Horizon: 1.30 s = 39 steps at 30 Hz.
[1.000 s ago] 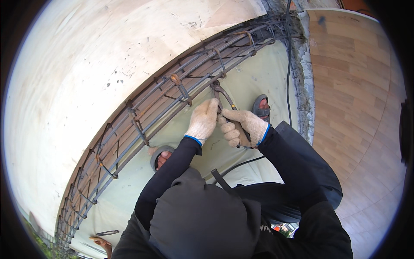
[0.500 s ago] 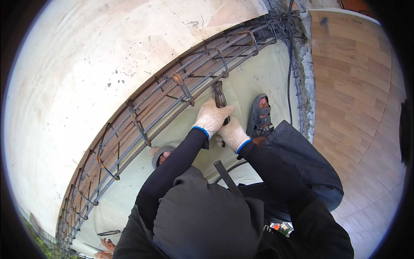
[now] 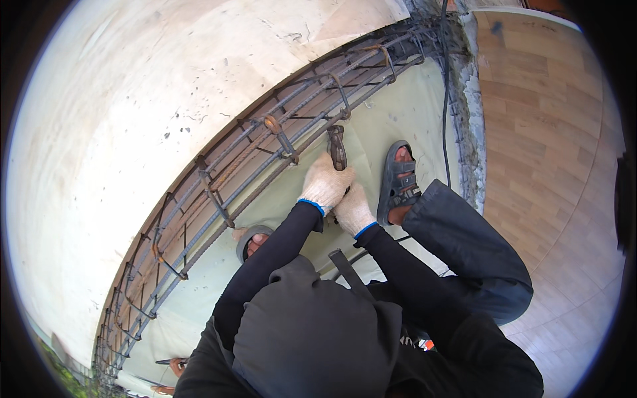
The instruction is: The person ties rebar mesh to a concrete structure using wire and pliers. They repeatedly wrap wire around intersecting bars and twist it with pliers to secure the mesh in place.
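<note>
My left hand, in a white knit glove with a blue cuff, is closed around the handles of dark pincers. Their head points away from me, beside the lowest bar of a rebar cage; whether the jaws touch the bar I cannot tell. My right hand, gloved alike, is pressed against the left one from the lower right. Its fingers are curled at the handle ends, mostly hidden. Bent stirrups, some rusty, wrap the long ribbed bars of the cage.
A pale board borders the cage on the far side. Pale sheeting lies under my sandalled feet. A black cable runs along rough concrete beside wood-look flooring. At lower left is another person's hand at a dark tool.
The pincers and both my hands have shifted only slightly; my right hand sits a little lower and further left. At lower left, the other person's hand has moved onto the dark tool.
</note>
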### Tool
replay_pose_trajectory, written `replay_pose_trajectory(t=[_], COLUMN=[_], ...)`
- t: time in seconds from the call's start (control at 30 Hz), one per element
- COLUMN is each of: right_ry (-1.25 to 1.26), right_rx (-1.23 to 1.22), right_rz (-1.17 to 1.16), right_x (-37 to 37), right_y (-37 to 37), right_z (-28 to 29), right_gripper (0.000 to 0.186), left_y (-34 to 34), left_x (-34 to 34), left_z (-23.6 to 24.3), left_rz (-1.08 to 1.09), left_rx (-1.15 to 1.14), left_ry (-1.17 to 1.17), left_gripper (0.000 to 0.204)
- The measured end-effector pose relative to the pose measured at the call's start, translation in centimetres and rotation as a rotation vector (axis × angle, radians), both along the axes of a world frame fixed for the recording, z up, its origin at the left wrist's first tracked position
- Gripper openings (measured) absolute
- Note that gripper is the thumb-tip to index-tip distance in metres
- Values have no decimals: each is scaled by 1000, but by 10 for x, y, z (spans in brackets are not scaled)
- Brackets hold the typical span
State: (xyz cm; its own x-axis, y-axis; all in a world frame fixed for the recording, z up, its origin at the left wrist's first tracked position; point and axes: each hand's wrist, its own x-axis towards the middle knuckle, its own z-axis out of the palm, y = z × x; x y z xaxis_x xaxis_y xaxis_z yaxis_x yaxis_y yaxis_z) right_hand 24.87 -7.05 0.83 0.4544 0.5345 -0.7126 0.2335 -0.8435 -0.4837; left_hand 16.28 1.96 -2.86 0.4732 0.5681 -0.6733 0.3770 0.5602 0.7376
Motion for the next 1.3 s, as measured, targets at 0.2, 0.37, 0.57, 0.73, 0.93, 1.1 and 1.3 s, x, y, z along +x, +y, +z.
replay_pose_trajectory(t=[0.2, 0.37, 0.57, 0.73, 0.93, 1.1, 1.3], right_ry=[61, 764, 1069, 1079, 1067, 1011, 631], right_rx=[-86, -224, -260, -343, -326, -254, -329], right_rz=[72, -404, -452, -433, -397, -449, -196], right_x=[7, 40, 60, 75, 86, 77, 44], right_y=[4, 27, 59, 69, 80, 79, 101], right_z=[8, 45, 83, 89, 85, 86, 101], right_gripper=[29, 43, 49, 56, 59, 47, 31], left_y=[4, 7, 5, 3, 5, 9, 10], left_x=[-5, -16, -21, -19, -22, -20, -25], left_z=[2, 4, -11, -7, -1, 0, -4], left_rz=[-36, 143, -131, 44, 117, 69, 64], left_rx=[30, -67, 488, 330, 346, 272, 235], left_ry=[-22, -107, 140, 116, -8, -70, -57], left_gripper=[50, 51, 43, 43, 49, 52, 53])
